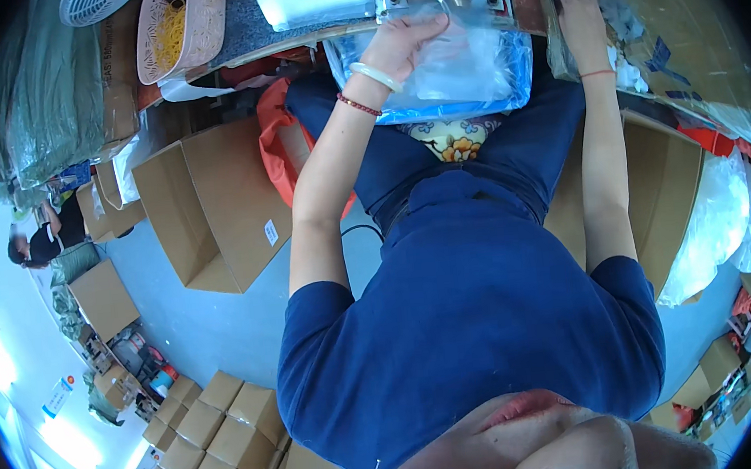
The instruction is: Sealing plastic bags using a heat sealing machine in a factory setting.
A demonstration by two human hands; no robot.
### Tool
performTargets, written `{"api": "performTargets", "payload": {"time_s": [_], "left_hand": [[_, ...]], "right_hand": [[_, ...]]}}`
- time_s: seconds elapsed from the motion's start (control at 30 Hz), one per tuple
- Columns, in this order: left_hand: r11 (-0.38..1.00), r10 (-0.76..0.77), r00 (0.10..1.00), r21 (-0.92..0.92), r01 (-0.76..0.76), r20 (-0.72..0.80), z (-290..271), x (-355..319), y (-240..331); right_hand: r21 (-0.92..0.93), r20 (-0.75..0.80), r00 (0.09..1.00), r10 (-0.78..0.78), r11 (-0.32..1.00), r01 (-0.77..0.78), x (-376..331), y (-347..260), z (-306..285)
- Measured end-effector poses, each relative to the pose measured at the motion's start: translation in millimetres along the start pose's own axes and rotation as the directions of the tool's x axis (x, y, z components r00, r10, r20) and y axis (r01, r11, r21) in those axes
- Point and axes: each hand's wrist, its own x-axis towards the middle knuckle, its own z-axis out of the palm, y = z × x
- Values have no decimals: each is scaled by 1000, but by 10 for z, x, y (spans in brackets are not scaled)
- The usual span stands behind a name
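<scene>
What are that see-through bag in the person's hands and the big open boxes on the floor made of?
The bag looks like thin clear plastic film: glossy, crinkled, see-through, with a blue edge. The open box looks like matte brown corrugated cardboard, with folded flaps.

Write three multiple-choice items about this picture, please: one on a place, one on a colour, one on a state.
1. Where does the clear plastic bag with blue edge lie?
A. on the floor
B. on the person's lap, at the workbench edge
C. inside a carton

2. What colour is the beaded bracelet on the left wrist?
A. red
B. green
C. black

3. How is the big brown cardboard carton on the person's left?
A. taped shut
B. crushed flat
C. open

Answers:
1 B: the bag rests over the dark blue trousers, under the left hand.
2 A: red beads show beside a pale bangle.
3 C: its flaps stand apart and the inside shows.
</scene>
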Motion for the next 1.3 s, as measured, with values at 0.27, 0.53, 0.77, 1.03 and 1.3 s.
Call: {"api": "performTargets", "payload": {"time_s": [0.27,0.53,0.77,1.03,1.3], "left_hand": [[-277,662,682,947,-163,311,-823,-123,529],[-302,742,611,951,-61,275,-769,-625,283],[471,502,851,874,-121,-152,89,-856,320],[728,-31,994,684,-47,101,176,-791,339],[994,-96,990,-43,101,99,-1,-55,95]], "right_hand": [[267,195,869,455,828,-493,-246,40,-94],[661,380,830,409,507,-552,-85,-970,-923],[869,269,941,205,370,-329,174,-1445,-1013],[733,374,902,-217,666,-143,484,-1200,-1070],[216,261,940,219,936,-278,183,-491,-701]]}}
